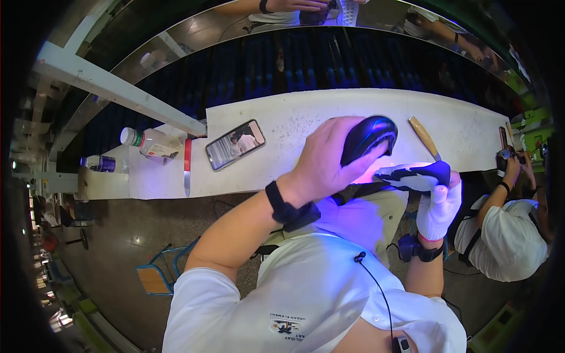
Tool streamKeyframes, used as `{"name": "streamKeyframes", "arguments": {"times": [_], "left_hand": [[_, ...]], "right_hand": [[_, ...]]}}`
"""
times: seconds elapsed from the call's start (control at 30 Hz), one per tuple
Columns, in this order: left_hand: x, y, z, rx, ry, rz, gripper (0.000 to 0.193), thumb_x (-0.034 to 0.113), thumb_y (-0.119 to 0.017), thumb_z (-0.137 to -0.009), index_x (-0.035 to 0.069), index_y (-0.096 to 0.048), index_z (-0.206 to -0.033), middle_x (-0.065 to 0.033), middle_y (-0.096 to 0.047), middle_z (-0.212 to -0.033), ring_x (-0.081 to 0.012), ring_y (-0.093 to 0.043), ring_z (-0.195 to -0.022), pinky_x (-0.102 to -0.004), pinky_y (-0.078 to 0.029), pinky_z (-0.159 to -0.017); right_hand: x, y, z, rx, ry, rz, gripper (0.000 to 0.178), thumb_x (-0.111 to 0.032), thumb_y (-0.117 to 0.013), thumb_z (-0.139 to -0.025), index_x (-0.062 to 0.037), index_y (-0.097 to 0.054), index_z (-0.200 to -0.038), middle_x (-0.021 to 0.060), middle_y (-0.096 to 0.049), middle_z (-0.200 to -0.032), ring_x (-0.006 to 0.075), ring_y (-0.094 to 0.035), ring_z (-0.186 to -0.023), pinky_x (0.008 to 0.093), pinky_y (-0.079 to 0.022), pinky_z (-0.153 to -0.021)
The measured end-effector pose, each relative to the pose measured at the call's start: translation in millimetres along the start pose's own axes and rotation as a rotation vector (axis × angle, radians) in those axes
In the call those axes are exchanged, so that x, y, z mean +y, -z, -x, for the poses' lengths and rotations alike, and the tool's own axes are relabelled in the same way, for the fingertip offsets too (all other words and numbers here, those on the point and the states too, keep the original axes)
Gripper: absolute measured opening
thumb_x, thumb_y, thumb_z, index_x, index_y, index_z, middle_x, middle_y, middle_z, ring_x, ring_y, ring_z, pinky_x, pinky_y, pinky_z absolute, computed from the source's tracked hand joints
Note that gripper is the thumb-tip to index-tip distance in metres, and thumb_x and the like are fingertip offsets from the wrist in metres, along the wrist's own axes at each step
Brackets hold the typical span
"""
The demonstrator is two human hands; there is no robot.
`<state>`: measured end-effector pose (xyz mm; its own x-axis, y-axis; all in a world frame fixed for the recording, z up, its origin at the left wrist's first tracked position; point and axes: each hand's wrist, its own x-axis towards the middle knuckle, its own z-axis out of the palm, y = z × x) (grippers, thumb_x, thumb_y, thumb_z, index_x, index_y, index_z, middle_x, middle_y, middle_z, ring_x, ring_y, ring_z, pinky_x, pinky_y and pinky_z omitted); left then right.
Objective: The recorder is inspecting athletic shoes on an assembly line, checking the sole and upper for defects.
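Note:
My bare left hand [323, 156] is closed around a glossy black rounded piece [368, 138] with a curved rim, raised over the table edge. To its right, my right hand [440, 209], in a white knit glove, grips a black-and-white shoe-like piece [418, 175]. That piece lies roughly level, its wider end at the glove. The two pieces are close together; whether they touch I cannot tell. Violet light falls on the glove, the pieces and my clothes. Just beyond the right hand lies a tool with a wooden handle [424, 136], its blade end partly hidden.
On the white-covered table [282, 117] lie a phone [235, 145] with a lit screen and a red-handled knife [188, 167]. Two bottles [154, 144] lie at the left beside a metal post [118, 88]. A dark conveyor [247, 70] runs behind. Another person [509, 229] works at the right.

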<state>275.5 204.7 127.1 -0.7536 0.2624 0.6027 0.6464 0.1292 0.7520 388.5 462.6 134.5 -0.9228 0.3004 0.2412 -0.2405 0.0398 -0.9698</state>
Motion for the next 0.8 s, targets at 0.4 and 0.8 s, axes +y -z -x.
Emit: {"name": "streamKeyframes", "arguments": {"times": [0.4,0.8], "left_hand": [[37,7,41,-0.13,-0.096,0.057,0.039,-0.004,-0.082,-0.082,0.005,-0.057,-0.11,-0.0267,-0.069,-0.133,-0.0469,-0.069,-0.121,-0.0481,-0.059,-0.101],[78,-4,85,0.038,0.255,0.297,0.045,0.031,-0.081,-0.096,0.003,-0.049,-0.111,-0.0418,-0.059,-0.14,-0.0514,-0.053,-0.142,-0.0577,-0.039,-0.12]], "right_hand": [[-10,-49,8,-0.356,-0.203,-0.447,0.032,-0.007,-0.09,-0.081,-0.0045,-0.06,-0.093,0.0327,-0.054,-0.151,0.0425,-0.055,-0.141,0.0533,-0.045,-0.116],[2,-73,42,-0.196,0.042,-0.366,0.036,-0.009,-0.092,-0.081,-0.0047,-0.059,-0.095,0.0317,-0.061,-0.145,0.0414,-0.055,-0.142,0.0572,-0.038,-0.122]]}}
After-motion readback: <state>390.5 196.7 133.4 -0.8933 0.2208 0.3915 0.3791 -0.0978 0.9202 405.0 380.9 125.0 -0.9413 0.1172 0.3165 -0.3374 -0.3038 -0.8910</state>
